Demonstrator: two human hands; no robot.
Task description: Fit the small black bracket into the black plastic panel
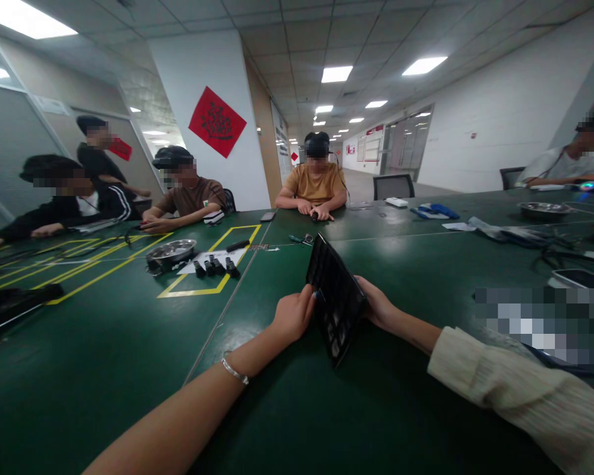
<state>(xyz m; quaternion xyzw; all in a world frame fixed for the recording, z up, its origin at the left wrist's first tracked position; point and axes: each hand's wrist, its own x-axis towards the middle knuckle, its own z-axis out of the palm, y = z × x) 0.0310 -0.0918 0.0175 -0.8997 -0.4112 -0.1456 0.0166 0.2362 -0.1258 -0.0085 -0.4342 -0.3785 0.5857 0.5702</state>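
A black flat panel, like a keyboard or tray with rows of cells, stands tilted on edge on the green table. My left hand is closed on its left edge, a bracelet on the wrist. My right hand, in a cream knitted sleeve, grips the panel from behind on the right; most of its fingers are hidden by the panel.
To the far left, a metal bowl and several small black parts lie in a yellow taped box. Several people sit around the table. Tools, another metal bowl and cables lie on the right side.
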